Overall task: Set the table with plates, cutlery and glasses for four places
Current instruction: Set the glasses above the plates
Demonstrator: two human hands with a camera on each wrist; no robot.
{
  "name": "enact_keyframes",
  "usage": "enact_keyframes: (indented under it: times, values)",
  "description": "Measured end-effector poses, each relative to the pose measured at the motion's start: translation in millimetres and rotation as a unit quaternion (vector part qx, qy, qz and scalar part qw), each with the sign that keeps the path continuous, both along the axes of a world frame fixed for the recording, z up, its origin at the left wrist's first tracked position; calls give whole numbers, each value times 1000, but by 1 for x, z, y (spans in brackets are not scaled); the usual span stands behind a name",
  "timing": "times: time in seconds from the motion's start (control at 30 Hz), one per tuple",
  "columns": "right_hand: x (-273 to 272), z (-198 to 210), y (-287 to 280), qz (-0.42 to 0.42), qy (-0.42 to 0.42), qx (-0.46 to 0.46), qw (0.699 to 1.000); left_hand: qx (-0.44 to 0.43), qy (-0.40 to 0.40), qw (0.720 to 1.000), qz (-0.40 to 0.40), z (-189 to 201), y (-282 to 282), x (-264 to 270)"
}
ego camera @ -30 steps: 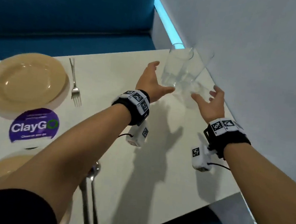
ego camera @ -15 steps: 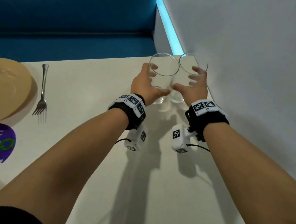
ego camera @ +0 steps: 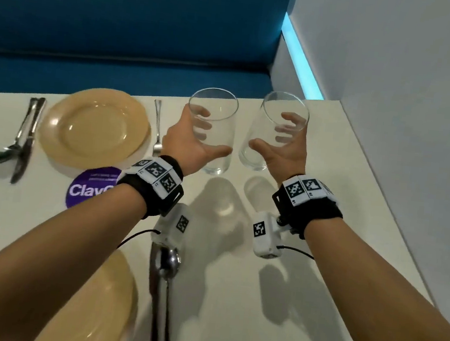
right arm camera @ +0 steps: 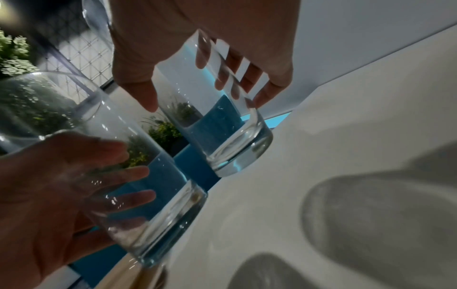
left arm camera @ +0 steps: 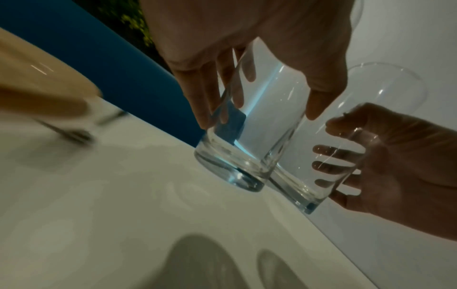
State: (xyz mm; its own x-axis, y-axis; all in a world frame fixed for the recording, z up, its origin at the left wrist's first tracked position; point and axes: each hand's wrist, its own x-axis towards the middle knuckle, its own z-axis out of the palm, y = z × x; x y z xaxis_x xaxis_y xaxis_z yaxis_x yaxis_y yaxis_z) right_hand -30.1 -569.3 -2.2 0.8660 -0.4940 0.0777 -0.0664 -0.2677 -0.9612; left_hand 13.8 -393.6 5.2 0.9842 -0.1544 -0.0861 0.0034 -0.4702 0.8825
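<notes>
Two clear, empty tumblers, lifted side by side above the white table, upright or nearly so, one in each hand. Left glass just right of the far plate and its fork; right glass nearer the wall, close beside the first but apart in the head view. Shadows on the tabletop under both bases, so neither resting on the surface, by the look of it.

Step in hand, as a judgement: carrying one glass to each place. Best done by keeping both tumblers level and separated to avoid a clink, lowering each flat onto its base just beyond the cutlery, and clearing the fork and the near spoon on the way down.

Left hand: wrapped round the middle of its glass, thumb on the near side, fingers visible through the wall on the far side. Right hand: the same hold mirrored, thumb toward the other glass, fingers curled behind. Both holds loose-looking, spread wide rather than tight, well above the thick bases.

Near plate at the lower left, a purple sticker between the two plates.
</notes>
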Motion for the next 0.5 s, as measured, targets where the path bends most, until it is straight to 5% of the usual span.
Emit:
enact_keyframes:
  times: [0.27, 0.5]
  values:
    - [-23, 22, 185, 27, 2, 34, 999, -16, 20, 999, 42, 26, 210, -30]
    - [-50, -6, 250, -8, 45, 12, 999, 38, 36, 995, 80, 19, 303, -29]
